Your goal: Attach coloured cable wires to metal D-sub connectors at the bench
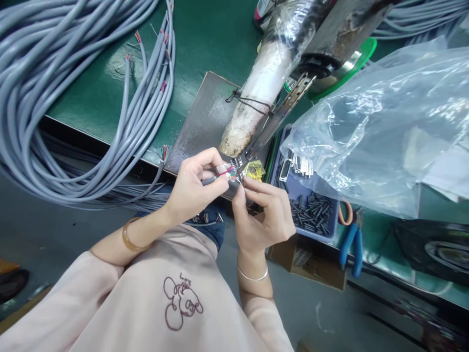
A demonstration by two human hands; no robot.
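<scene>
Holding cable (209,180), left fingers (219,187); right fingers (240,204) narrow, grip unclear. Dark plate (200,120) on green tabletop (208,39); grey floor (304,298).

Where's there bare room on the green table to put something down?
The biggest bare patch is green tabletop between the looped grey cables and the wrapped tube. The dark plate has room beyond the left hand, left of that tube. It's crowded on the right, with the plastic bag, blue tray and pliers.
</scene>
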